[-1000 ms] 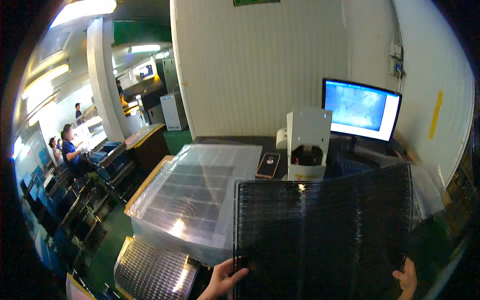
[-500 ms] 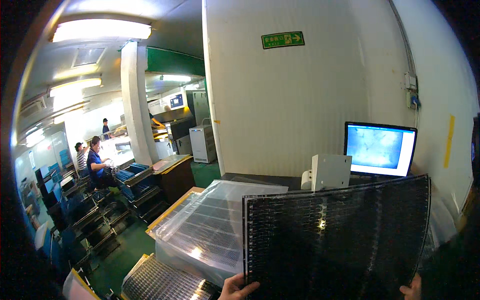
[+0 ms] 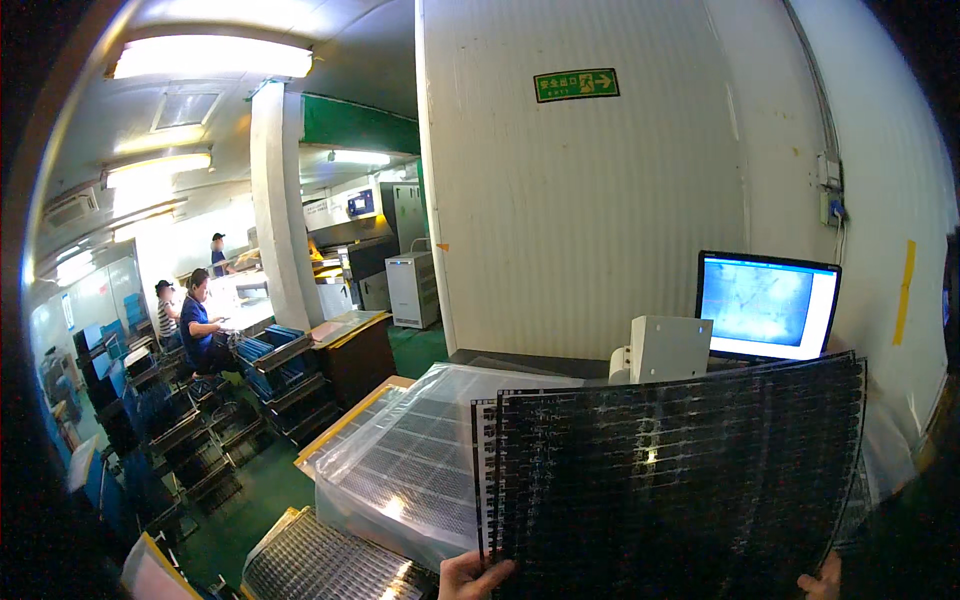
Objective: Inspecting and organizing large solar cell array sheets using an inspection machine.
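Note:
Two large, thin dark sheets with fine rows of pattern are held upright in front of me. The front dark sheet (image 3: 680,470) bows slightly and catches a small glare. Behind it the rear dark sheet (image 3: 484,460) shows as a strip along the left edge. My left hand (image 3: 475,578) is closed on the lower left edge, thumb on the front side. At the lower right edge my right hand (image 3: 822,580) is closed too, partly hidden by the sheets and the frame's lower rim.
Left of the sheets lies a plastic-covered stack (image 3: 410,430) of patterned sheets, with a patterned panel (image 3: 335,560) below it. A lit monitor (image 3: 765,305) and a pale box-shaped device (image 3: 670,345) stand behind. Racks (image 3: 270,360) and a seated person (image 3: 200,325) are farther left.
The two sheets have shifted apart, so a wider strip of the rear one shows at the left. Both hands keep their hold. The view has turned slightly.

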A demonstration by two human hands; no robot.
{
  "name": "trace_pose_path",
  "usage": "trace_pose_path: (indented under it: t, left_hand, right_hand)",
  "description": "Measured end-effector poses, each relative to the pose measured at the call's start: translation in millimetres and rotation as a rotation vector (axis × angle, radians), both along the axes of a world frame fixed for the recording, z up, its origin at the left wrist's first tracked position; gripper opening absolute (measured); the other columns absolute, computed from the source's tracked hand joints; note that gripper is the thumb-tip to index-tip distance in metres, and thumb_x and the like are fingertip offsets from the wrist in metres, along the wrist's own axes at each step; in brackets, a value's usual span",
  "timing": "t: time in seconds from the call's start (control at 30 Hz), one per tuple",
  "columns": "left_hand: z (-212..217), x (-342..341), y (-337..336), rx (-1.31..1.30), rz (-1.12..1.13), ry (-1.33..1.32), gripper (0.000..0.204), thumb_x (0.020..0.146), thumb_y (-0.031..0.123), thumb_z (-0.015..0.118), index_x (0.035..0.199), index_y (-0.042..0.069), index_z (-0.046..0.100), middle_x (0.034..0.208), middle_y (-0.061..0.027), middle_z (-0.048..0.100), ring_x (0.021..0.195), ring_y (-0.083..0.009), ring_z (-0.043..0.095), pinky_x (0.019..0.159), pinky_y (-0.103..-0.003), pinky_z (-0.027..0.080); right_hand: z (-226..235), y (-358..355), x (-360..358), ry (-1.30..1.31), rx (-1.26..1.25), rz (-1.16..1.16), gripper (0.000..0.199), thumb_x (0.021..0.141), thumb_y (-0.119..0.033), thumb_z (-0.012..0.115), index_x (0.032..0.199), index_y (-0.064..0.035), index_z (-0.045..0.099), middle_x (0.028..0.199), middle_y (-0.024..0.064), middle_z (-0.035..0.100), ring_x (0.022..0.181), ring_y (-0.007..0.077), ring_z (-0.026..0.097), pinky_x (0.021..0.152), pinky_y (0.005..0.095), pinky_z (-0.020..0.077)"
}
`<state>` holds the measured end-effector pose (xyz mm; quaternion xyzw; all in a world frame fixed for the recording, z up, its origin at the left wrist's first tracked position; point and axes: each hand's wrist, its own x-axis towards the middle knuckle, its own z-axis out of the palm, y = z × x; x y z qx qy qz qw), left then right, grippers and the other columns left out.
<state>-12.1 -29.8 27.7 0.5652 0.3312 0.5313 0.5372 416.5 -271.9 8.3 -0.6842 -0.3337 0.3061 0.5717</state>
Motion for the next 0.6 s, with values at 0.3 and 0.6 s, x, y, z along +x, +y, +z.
trace_pose_path:
  t: [0.3,0.6]
  left_hand:
    - [9.4,7.1,12.1,0.138,0.213,0.018,0.035,0.087,0.01,0.058,0.057,0.01,0.04,0.055,0.0099,0.032,0.05,-0.0018,0.025,0.044,-0.023,0.018]
    - [17.9,3.2,37.7,0.127,0.281,-0.141,0.034,0.092,0.019,0.051,0.06,0.012,0.042,0.059,0.0094,0.033,0.055,-0.0024,0.027,0.048,-0.022,0.02]
  right_hand:
    - [-13.0,11.9,9.5,0.099,-0.027,-0.245,0.07,0.08,-0.006,0.059,0.139,-0.0024,0.022,0.145,0.0135,0.017,0.134,0.0245,0.018,0.108,0.0367,0.0133]
    - [-28.0,81.7,37.9,-0.111,0.577,-0.236,0.08,0.055,0.001,0.066,0.129,-0.0002,0.036,0.126,0.0113,0.044,0.117,0.0262,0.041,0.101,0.0355,0.0293]
